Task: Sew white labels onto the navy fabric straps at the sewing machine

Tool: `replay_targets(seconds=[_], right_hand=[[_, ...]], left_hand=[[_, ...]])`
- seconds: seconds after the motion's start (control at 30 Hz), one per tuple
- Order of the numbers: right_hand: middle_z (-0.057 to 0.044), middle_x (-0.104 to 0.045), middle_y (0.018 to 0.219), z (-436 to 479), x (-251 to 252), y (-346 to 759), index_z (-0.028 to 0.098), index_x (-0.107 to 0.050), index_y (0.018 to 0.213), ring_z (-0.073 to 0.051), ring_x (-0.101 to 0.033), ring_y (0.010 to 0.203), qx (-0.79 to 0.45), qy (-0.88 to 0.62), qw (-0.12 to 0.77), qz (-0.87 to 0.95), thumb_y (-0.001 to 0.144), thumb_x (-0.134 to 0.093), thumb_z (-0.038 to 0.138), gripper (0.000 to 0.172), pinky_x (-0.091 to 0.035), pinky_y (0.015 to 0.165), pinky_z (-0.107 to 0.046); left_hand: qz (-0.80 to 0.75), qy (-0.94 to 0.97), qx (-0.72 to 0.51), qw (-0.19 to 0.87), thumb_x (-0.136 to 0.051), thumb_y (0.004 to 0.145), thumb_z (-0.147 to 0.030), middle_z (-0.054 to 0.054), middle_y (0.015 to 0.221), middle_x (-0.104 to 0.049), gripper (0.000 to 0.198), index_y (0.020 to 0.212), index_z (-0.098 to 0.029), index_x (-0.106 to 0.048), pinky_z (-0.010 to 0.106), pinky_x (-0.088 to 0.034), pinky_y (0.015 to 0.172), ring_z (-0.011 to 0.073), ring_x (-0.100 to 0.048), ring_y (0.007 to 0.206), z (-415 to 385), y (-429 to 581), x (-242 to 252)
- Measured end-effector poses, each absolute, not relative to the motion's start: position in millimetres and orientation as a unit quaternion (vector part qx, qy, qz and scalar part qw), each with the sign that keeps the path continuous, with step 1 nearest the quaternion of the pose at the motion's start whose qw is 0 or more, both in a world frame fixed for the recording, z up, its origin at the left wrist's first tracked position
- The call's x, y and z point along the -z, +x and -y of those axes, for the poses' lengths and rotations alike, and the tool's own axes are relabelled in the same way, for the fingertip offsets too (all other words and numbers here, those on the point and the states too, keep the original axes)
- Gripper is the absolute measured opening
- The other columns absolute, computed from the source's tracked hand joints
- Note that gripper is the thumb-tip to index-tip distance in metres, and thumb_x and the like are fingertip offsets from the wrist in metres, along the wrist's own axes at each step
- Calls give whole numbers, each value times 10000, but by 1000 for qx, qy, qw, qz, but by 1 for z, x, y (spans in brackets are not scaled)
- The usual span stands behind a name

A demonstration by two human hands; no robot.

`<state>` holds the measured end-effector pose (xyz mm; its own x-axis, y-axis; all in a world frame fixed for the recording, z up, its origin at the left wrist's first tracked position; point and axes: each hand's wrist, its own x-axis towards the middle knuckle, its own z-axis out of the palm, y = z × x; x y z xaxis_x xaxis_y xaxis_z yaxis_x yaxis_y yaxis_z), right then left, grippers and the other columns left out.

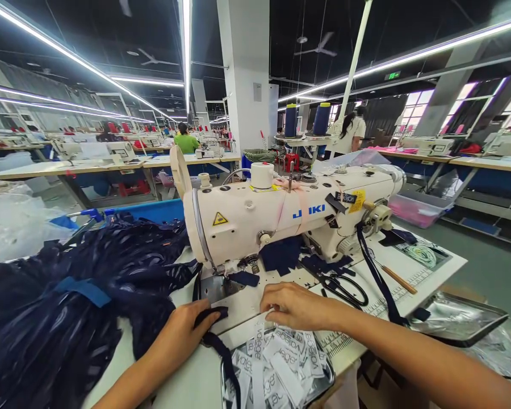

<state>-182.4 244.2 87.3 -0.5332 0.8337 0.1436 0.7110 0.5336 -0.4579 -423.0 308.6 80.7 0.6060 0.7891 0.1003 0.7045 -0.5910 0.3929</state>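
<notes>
My left hand [183, 335] rests on the white sewing table, fingers closed on a narrow dark navy strip [213, 315] that trails down toward the front edge. My right hand [292, 305] hovers over a metal tray [330, 372] of white printed labels [281, 358], fingers curled and pinching at a label. Just behind both hands stands the cream JUKI sewing machine [281, 216], its needle area [234, 272] close above the strip. A heap of shiny navy fabric [68, 295] lies to the left of my left hand.
Black scissors [344, 287] and a wooden-handled tool [398, 279] lie right of the needle. A navy strap [377, 272] hangs from the machine. A steel tray [460, 321] sits at right. Other workers sit at far tables; a pink bin [417, 209] stands beyond.
</notes>
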Motion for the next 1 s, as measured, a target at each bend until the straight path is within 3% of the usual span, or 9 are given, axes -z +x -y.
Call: replay_targets(seconds=[0.07,0.27,0.57,0.83,1.0], right_hand=[[-49,-608,924,-243,-88,-182,144,-615,921,-161,-549,827,-181,-453,175,855,784,-556,149,150,-385,717,-248],[-25,-588,889,-234,-94,-182,163,-616,894,-124,-527,722,-195,-453,178,852,776,-589,208,130,-382,721,-247],[-43,-541,926,-200,-100,-191,171,-603,899,-195,-509,924,-168,-430,74,884,728,-656,275,208,-365,834,-312],[-35,-535,942,-192,-91,-193,178,-565,840,-177,-491,938,-155,-435,92,882,735,-643,237,144,-351,849,-306],[2,-509,834,-196,-88,-189,175,-520,714,-154,-487,865,-221,-422,153,866,694,-631,144,116,-345,825,-297]], left_hand=[[-427,882,-126,152,-392,815,-394,20,671,-628,293,672,-196,-554,288,-437,613,194,-602,657,-303,-427,-81],[-400,886,-200,126,-428,793,-390,64,1010,-634,313,994,-213,-590,351,-492,810,224,-601,932,-290,-425,-83],[-366,915,-171,24,-373,829,-275,97,1039,-639,327,1038,-178,-604,450,-479,845,251,-581,970,-278,-414,-94],[-358,916,-180,-6,-432,780,-197,88,1024,-642,306,1029,-199,-612,437,-491,827,242,-575,966,-277,-402,-95],[-347,905,-232,79,-439,789,-257,88,985,-650,277,990,-211,-624,448,-465,852,245,-568,960,-265,-402,-99]])
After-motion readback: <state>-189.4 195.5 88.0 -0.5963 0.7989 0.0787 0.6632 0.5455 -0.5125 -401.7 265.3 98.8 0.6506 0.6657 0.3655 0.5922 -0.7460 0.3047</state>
